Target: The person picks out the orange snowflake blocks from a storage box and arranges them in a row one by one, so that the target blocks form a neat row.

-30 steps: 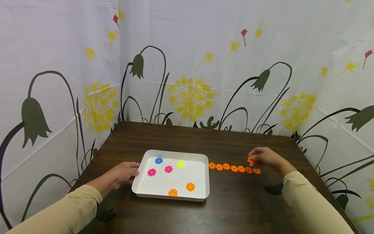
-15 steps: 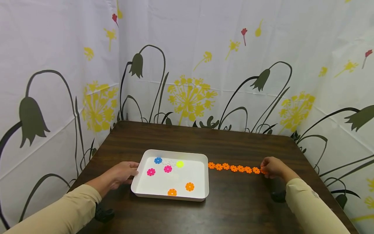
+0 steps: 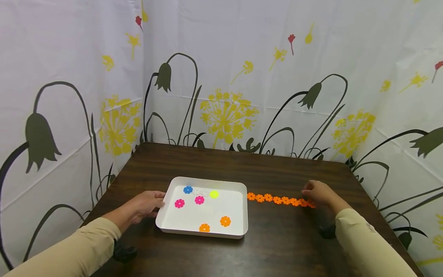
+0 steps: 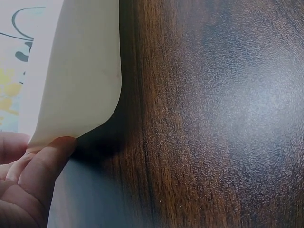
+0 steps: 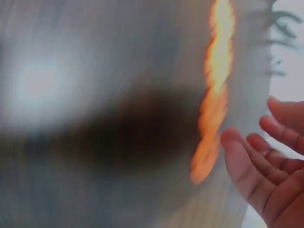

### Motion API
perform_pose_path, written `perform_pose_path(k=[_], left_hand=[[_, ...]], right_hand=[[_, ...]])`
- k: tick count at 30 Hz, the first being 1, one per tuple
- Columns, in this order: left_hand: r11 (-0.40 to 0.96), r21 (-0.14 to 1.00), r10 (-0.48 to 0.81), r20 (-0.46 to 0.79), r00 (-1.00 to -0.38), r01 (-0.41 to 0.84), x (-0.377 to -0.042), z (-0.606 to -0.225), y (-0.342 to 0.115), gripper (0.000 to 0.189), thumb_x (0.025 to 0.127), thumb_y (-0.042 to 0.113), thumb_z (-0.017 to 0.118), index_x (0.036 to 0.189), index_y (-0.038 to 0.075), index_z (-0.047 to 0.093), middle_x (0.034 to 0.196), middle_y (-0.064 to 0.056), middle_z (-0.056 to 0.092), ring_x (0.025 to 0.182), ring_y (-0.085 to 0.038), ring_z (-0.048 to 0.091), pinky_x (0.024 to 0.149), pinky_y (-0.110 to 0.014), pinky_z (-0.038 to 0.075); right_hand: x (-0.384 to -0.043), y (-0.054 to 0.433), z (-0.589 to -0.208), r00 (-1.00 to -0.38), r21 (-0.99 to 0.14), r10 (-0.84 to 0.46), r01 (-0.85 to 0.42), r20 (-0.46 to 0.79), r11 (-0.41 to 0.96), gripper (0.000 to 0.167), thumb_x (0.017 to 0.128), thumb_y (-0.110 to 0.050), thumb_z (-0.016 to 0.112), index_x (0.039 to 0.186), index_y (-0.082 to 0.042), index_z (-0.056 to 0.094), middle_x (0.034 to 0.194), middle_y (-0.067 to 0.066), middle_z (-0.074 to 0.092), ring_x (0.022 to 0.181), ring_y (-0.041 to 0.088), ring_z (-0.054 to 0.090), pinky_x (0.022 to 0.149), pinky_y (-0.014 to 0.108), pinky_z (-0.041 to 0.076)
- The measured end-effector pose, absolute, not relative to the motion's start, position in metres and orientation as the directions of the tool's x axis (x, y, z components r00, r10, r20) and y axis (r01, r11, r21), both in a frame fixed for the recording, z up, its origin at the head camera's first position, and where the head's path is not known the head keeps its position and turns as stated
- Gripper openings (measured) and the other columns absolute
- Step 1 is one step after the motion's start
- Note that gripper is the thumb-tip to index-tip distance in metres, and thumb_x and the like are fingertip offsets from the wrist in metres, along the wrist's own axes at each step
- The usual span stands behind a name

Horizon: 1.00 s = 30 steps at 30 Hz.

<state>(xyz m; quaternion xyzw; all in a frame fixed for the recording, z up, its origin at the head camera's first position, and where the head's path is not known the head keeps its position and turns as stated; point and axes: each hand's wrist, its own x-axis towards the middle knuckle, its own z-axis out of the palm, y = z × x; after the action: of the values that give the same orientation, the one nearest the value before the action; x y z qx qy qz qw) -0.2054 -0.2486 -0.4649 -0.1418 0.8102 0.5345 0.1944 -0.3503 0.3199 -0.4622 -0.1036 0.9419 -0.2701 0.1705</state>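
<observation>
My left hand (image 3: 147, 206) pinches the left rim of a white tray (image 3: 187, 219). In the left wrist view its thumb presses the tray's outer wall (image 4: 88, 71). A row of orange flower-shaped discs (image 3: 277, 200) runs rightward over the table from beside the tray. My right hand (image 3: 320, 193) hovers by the row's right end. The right wrist view shows that hand (image 5: 266, 175) with loose, parted fingers and nothing between them; the blurred orange row (image 5: 216, 95) lies just beside it. In the head view the hand partly covers the last disc.
Inside the tray lie a blue disc (image 3: 188, 189), pink discs (image 3: 199, 200), a yellow-green disc (image 3: 214, 194), clear ones (image 3: 200, 193) and orange discs (image 3: 225, 221). The dark wooden table (image 3: 214, 165) meets a flower-printed curtain (image 3: 225, 57) at the back.
My right hand has brought an orange disc down to the row's right end, let it go, and drawn back slightly. The left hand keeps its hold on the tray.
</observation>
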Motion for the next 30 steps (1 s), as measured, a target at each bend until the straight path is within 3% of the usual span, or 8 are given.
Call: perform_pose_path(k=[5,12,22,26,30], left_hand=[[0.400,0.811,-0.018,-0.460,-0.888,-0.428,-0.205,-0.462,-0.249,0.048,0.099,0.009,0.054,0.141,-0.009,0.041,0.136,-0.028,0.052,0.106,-0.029,0.062,0.088,-0.045,0.057],[0.403,0.808,-0.017,-0.464,-0.886,-0.430,-0.205,-0.463,-0.249,0.048,0.098,0.009,0.054,0.141,-0.010,0.041,0.136,-0.028,0.053,0.106,-0.030,0.062,0.087,-0.045,0.057],[0.403,0.805,-0.017,-0.470,-0.882,-0.436,-0.205,-0.462,-0.247,0.048,0.099,0.009,0.054,0.141,-0.009,0.042,0.136,-0.028,0.052,0.104,-0.028,0.063,0.088,-0.044,0.057],[0.398,0.807,-0.018,-0.469,-0.883,-0.436,-0.204,-0.461,-0.247,0.048,0.098,0.008,0.054,0.141,-0.009,0.042,0.135,-0.028,0.053,0.103,-0.028,0.064,0.087,-0.044,0.057],[0.391,0.810,-0.020,-0.468,-0.883,-0.438,-0.203,-0.461,-0.248,0.047,0.098,0.008,0.054,0.140,-0.009,0.043,0.133,-0.028,0.055,0.102,-0.027,0.065,0.086,-0.043,0.057]], right_hand=[[-0.346,0.271,-0.442,-0.870,-0.800,-0.404,-0.019,-0.283,0.600,0.034,0.100,-0.022,0.057,0.120,0.006,0.056,0.109,0.028,0.063,0.093,0.034,0.067,0.081,0.046,0.059],[-0.339,0.187,-0.430,-0.730,-0.882,-0.603,0.000,-0.322,0.471,0.035,0.099,-0.021,0.058,0.122,0.005,0.059,0.116,0.029,0.064,0.099,0.036,0.069,0.087,0.047,0.057],[-0.309,0.095,-0.440,-0.638,-0.818,-0.645,-0.041,-0.420,0.573,0.025,0.092,-0.014,0.067,0.111,0.003,0.064,0.097,0.019,0.070,0.080,0.025,0.071,0.076,0.037,0.061],[-0.300,0.079,-0.449,-0.635,-0.750,-0.644,-0.148,-0.427,0.644,0.015,0.090,-0.014,0.071,0.100,-0.004,0.066,0.089,0.013,0.070,0.075,0.023,0.068,0.071,0.034,0.061],[-0.286,0.067,-0.455,-0.660,-0.599,-0.636,-0.337,-0.399,0.726,0.019,0.084,-0.021,0.077,0.096,-0.011,0.066,0.085,0.001,0.065,0.071,0.017,0.061,0.067,0.027,0.057]])
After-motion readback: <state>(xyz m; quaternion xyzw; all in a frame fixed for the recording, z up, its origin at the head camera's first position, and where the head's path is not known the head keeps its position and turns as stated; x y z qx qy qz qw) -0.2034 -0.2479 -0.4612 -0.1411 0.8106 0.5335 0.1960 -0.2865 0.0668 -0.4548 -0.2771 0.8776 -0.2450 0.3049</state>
